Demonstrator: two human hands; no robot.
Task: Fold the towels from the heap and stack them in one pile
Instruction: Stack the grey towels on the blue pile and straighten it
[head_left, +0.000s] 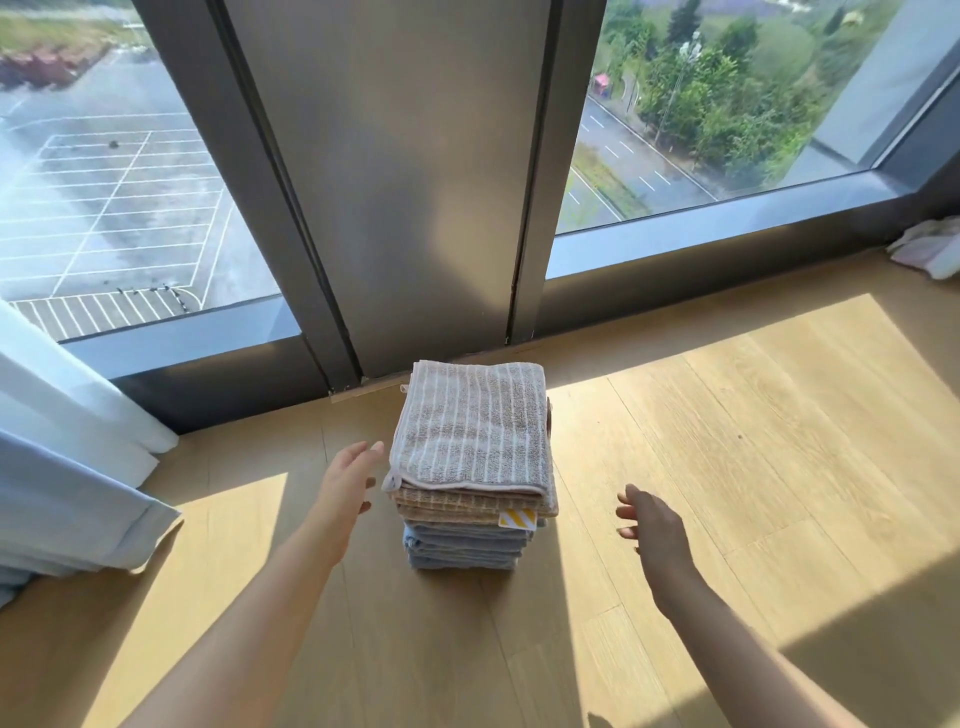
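Note:
A tall pile of folded towels (470, 499) stands on the wooden floor close to the window frame. Its top towel (470, 426) is grey-brown with thin white stripes; tan towels lie under it and blue ones at the bottom. A yellow-striped tag (517, 518) sticks out at the front. My left hand (349, 480) is just left of the pile, fingers straight, holding nothing, close to the top towel's corner. My right hand (655, 530) hovers to the right of the pile, apart from it, fingers relaxed and empty.
Tall windows with a dark metal frame (415, 208) rise right behind the pile. A white and pale blue curtain (67, 467) hangs at the left. A crumpled pale cloth (930, 249) lies by the sill at the far right. Bare wooden floor (753, 441) surrounds the pile.

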